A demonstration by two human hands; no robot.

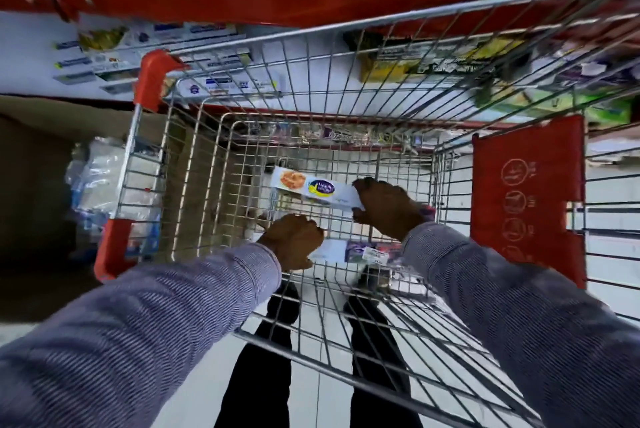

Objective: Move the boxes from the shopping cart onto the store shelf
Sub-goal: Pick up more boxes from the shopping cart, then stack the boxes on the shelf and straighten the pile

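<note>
Both my arms reach down into the wire shopping cart (194,157). My right hand (386,207) grips the right end of a long white box (304,185) with a blue oval logo, held a little above the cart floor. My left hand (294,240) is closed on the left end of a second white box (349,251) lying lower in the cart, partly hidden by the hand. Beyond the cart's far rim runs the store shelf (207,1) with a red edge, stocked with similar white boxes (145,57).
The cart has red corner bumpers (152,81) and a red child-seat flap (526,195) on the right. A brown cardboard carton with plastic-wrapped goods (100,185) stands left of the cart. Yellow and green packs (433,60) fill the shelf on the right. My legs show below.
</note>
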